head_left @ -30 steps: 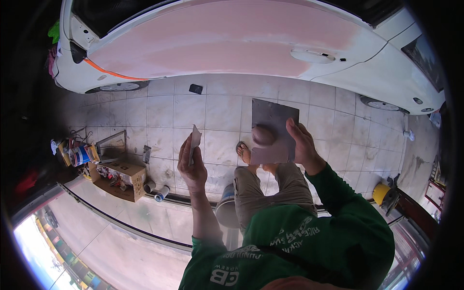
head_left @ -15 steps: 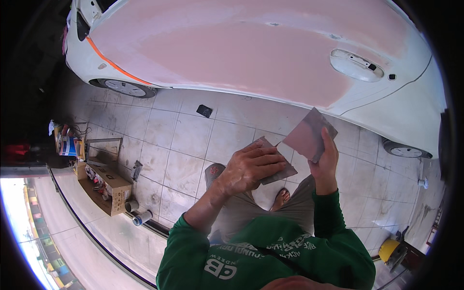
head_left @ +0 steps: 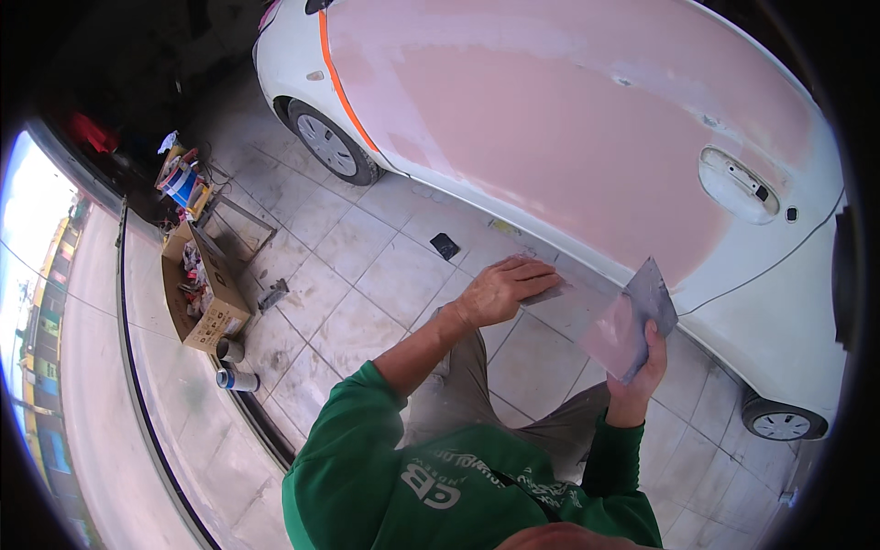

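My left hand (head_left: 500, 291) is closed on a thin putty spreader (head_left: 547, 293), mostly hidden beneath the fingers, with only a grey edge showing. To its right, my right hand (head_left: 643, 371) grips a flat, square grey plate (head_left: 653, 295) by its lower edge, thumb on the face. Pink body filler (head_left: 616, 337) coats the plate's left part. Both tools are apart from each other. Beyond them stands a white car whose door (head_left: 568, 156) is largely covered in pinkish filler, with white showing round the door handle (head_left: 739, 185).
A black flat piece (head_left: 445, 246) lies on the tiled floor (head_left: 353, 325) near the car. On the left are a cardboard box (head_left: 213, 307) of rags, two cans (head_left: 237, 379) and a small stand (head_left: 243, 220) with supplies. Orange tape (head_left: 335, 82) runs along the door's front edge.
The view has turned, so the car now slants down to the right. My hands have moved apart, and the left spreader has come away from the plate.
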The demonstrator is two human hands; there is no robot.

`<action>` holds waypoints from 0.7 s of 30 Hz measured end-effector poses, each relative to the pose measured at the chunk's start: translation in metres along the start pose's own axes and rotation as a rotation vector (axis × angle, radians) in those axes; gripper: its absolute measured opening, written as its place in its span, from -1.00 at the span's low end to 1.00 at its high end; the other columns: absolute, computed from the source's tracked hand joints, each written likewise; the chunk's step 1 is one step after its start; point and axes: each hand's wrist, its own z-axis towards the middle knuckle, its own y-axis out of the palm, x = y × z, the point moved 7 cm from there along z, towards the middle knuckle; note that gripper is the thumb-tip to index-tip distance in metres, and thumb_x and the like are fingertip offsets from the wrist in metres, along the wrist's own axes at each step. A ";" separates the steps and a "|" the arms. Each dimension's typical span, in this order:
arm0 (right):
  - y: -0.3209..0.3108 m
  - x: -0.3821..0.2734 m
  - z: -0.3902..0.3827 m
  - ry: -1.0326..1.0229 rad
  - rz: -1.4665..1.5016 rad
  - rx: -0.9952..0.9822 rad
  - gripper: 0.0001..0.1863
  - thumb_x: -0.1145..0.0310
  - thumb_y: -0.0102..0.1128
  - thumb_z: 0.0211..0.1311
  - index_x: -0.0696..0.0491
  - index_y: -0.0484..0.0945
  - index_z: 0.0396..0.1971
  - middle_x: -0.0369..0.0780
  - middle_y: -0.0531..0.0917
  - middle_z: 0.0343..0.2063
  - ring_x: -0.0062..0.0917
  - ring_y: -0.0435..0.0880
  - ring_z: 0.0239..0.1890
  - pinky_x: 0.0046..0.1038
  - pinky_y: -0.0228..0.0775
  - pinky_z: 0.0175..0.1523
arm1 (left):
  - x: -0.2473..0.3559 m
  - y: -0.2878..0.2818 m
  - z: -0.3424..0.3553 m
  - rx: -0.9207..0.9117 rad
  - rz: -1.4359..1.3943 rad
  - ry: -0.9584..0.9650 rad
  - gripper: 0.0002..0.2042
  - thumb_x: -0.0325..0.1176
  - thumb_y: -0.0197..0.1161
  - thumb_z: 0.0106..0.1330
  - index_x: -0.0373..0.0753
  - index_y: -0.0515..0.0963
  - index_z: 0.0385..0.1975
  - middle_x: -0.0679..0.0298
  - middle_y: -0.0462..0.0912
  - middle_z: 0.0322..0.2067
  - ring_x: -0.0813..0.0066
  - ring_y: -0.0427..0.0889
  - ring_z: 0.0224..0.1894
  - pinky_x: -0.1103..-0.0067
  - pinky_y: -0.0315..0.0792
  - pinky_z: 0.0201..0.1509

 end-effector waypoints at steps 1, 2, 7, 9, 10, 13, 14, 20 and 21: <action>0.002 -0.006 0.004 -0.047 -0.088 0.019 -0.53 0.27 0.18 0.41 0.23 0.47 0.19 -0.11 0.63 0.08 -0.34 0.63 0.12 -0.29 0.46 0.23 | -0.005 -0.014 -0.001 0.094 -0.063 -0.063 -0.44 -0.68 0.24 0.03 -0.23 0.60 0.14 0.14 0.60 0.15 0.07 0.53 0.24 0.33 0.47 0.31; 0.001 -0.013 0.007 -0.102 -0.178 0.054 -0.53 0.25 0.18 0.42 0.23 0.46 0.19 -0.11 0.64 0.06 -0.35 0.63 0.10 -0.30 0.46 0.23 | 0.007 -0.035 0.010 0.179 -0.141 -0.118 -0.47 -0.67 0.25 0.03 -0.23 0.62 0.10 0.16 0.62 0.12 0.08 0.54 0.22 0.34 0.48 0.30; 0.010 0.005 0.037 -0.224 -0.755 0.036 -0.46 0.22 0.23 0.42 0.27 0.41 0.23 -0.11 0.63 0.04 -0.37 0.63 0.07 -0.32 0.44 0.22 | 0.056 -0.031 0.021 0.292 -0.107 0.000 -0.51 -0.68 0.28 0.02 -0.20 0.69 0.02 0.22 0.69 0.02 0.10 0.58 0.16 0.36 0.50 0.26; 0.016 -0.001 0.046 -0.330 -0.904 0.057 -0.44 0.21 0.24 0.41 0.28 0.40 0.22 -0.12 0.63 0.03 -0.37 0.63 0.06 -0.33 0.45 0.20 | 0.064 -0.008 0.006 0.306 -0.157 0.064 -0.48 -0.68 0.28 -0.04 -0.20 0.69 0.03 0.23 0.67 0.04 0.06 0.58 0.13 0.32 0.52 0.24; 0.010 -0.016 0.051 -0.334 -0.696 0.136 -0.45 0.21 0.24 0.41 0.28 0.41 0.22 -0.12 0.64 0.03 -0.38 0.64 0.05 -0.34 0.47 0.19 | 0.057 0.004 0.003 0.235 -0.281 0.060 -0.50 -0.69 0.27 0.02 -0.20 0.68 0.03 0.23 0.67 0.04 0.10 0.59 0.12 0.32 0.51 0.24; -0.011 -0.082 0.060 -0.335 -0.348 0.261 -0.44 0.20 0.23 0.41 0.27 0.41 0.23 -0.13 0.62 0.07 -0.40 0.63 0.08 -0.35 0.48 0.18 | -0.014 0.040 -0.036 0.151 -0.718 -0.292 -0.56 -0.70 0.23 0.20 -0.21 0.64 0.09 0.24 0.66 0.05 0.24 0.60 0.13 0.34 0.49 0.25; -0.031 -0.115 0.068 -0.347 -0.399 0.260 -0.43 0.20 0.22 0.42 0.25 0.39 0.26 -0.14 0.59 0.12 -0.40 0.61 0.14 -0.34 0.47 0.22 | -0.056 0.050 -0.057 0.197 -0.894 -0.614 -0.57 -0.71 0.20 0.27 -0.21 0.61 0.13 0.24 0.65 0.06 0.31 0.59 0.14 0.36 0.48 0.26; -0.070 -0.308 0.107 -0.555 -0.295 0.062 -0.44 0.17 0.13 0.49 0.21 0.34 0.32 -0.09 0.57 0.18 -0.37 0.59 0.20 -0.33 0.43 0.35 | -0.248 -0.104 -0.030 1.026 -1.251 -0.533 -0.65 -0.65 0.23 0.26 -0.34 0.50 0.05 0.21 0.64 -0.06 0.34 0.63 0.02 0.42 0.51 0.13; -0.083 -0.332 0.115 -0.596 -0.278 0.109 -0.43 0.18 0.14 0.49 0.21 0.32 0.33 -0.08 0.54 0.22 -0.35 0.54 0.26 -0.29 0.35 0.40 | -0.268 -0.120 -0.026 1.105 -1.174 -0.637 -0.66 -0.63 0.25 0.26 -0.34 0.50 0.05 0.21 0.64 -0.07 0.35 0.63 0.00 0.43 0.51 0.12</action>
